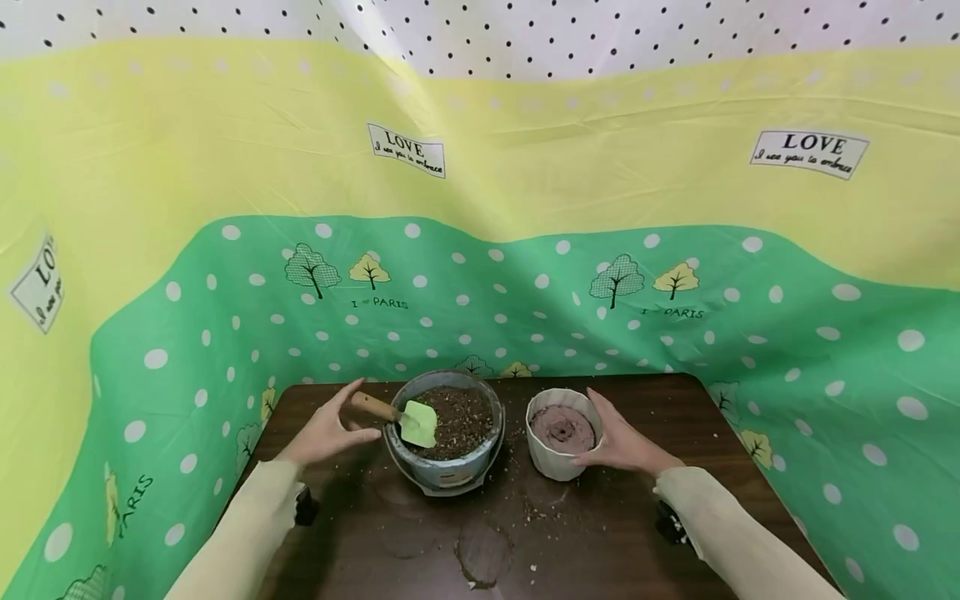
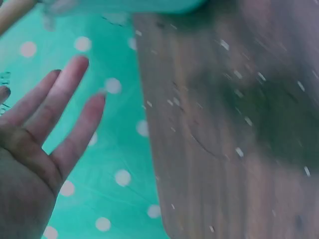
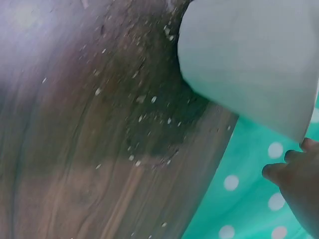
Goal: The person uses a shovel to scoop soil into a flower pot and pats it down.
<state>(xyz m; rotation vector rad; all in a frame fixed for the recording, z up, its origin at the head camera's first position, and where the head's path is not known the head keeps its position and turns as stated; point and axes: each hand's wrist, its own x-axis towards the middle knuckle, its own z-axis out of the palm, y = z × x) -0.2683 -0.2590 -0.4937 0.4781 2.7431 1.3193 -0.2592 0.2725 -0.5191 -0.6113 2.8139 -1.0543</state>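
Left hand (image 1: 330, 429), fingers and thumb spread, green trowel (image 1: 418, 425) just beside it atop a bucket (image 1: 450, 478) of soil (image 1: 465, 417), right hand (image 1: 621, 439), thumb and fingers parted around a white pot's (image 1: 552, 463) right side, whether gripping cannot be told.

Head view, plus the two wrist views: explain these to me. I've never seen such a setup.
There is no machine; a person works bare-handed. The widest picture comes from a camera worn on the head, looking forward and down. The other two come from cameras worn on the wrists, one per hand. On the wood-grain table stand a bucket of dark soil and a white planter filled with reddish-brown soil. A garden trowel, light green with a wooden handle, lies across the bucket's left rim. The left hand is open beside that handle, not gripping it. The right hand holds the planter by its right side.
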